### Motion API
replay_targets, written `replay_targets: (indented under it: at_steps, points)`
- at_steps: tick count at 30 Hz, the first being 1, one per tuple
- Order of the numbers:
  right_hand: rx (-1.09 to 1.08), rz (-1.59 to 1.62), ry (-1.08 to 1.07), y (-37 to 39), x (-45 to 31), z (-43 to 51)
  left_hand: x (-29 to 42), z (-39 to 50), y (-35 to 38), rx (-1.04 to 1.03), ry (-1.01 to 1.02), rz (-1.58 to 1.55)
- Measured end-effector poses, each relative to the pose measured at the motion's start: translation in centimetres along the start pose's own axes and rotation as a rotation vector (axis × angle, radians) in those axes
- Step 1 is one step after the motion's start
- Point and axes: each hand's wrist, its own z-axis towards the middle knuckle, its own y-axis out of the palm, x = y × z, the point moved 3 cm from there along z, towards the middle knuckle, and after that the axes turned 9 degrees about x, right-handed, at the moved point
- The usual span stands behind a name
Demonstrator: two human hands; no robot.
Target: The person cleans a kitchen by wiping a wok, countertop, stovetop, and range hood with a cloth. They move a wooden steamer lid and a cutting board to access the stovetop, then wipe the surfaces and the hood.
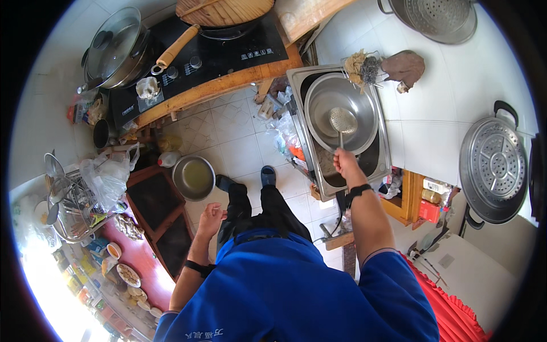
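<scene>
My right hand is closed around the handle of a perforated metal skimmer. The skimmer's round head lies within a large stainless steel basin, which sits in the metal sink. Whether the head touches the basin's bottom, I cannot tell. At my left side, my left hand hangs with its fingers loosely curled and apart, holding nothing. Beyond it on the tiled floor stands a metal bowl with yellowish liquid in it. A wire rack with scourers is at the sink's upper right corner.
A black cooktop ahead carries a glass-lidded pot and a wooden-lidded wok. Steamer pans hang on the right wall. To the left are a red counter with dishes and a rack of utensils.
</scene>
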Motion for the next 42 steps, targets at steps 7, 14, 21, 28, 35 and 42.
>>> replay_targets:
  at_steps: [7,14,21,28,35,42]
  points:
    - [0.253,-0.942,-0.639,-2.0,-0.6,-1.1,-1.5,-0.1,1.0,0.004,0.035,-0.068]
    - [0.472,-0.880,-1.163,-1.7,0.1,-10.1,-3.5,-0.8,0.1,0.133,-0.051,-0.139]
    - [-0.091,-1.031,-1.067,12.4,0.4,-17.9,-4.3,-0.9,-6.4,0.239,-0.098,-0.133]
    - [-0.409,-1.018,-1.215,33.9,-3.0,-28.8,-10.2,-3.0,-17.6,0.402,-0.135,-0.222]
    - [-0.586,-1.027,-1.438,53.3,-9.5,-40.8,-16.7,-7.1,-20.5,0.628,-0.239,-0.480]
    - [-0.338,-1.149,-1.849,69.8,-14.2,-48.5,-20.9,-10.2,-14.8,0.740,-0.446,-0.751]
